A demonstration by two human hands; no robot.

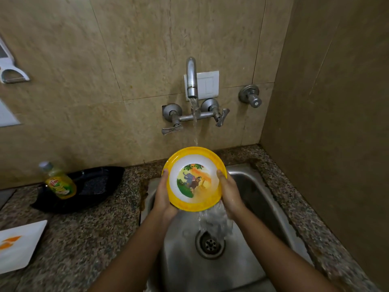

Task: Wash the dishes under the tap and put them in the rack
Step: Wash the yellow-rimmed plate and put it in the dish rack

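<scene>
Head view, frame centre: the bowl (pixel 194 179) is held tilted under the tap (pixel 192 81) stream above the sink (pixel 250 186), gripped at opposite rims by the left hand (pixel 163 198) and right hand (pixel 230 196), and is judged light, stiff and wet-slippery, best held by the rim.

A: Light?
B: Dim, warm yellow cast. The beige tiled wall (pixel 126 49) is brightest upper left; the right side and the corners fall dark.
A: Glare?
B: Small highlights on the curved chrome tap spout (pixel 191 76) and the steel sink basin (pixel 252 197).
A: Sharpness?
B: Centre fair. The speckled granite bench (pixel 94 228) and the white square plate (pixel 19 245) at the left edge are smeared. The wide angle bends the tile lines.
</scene>
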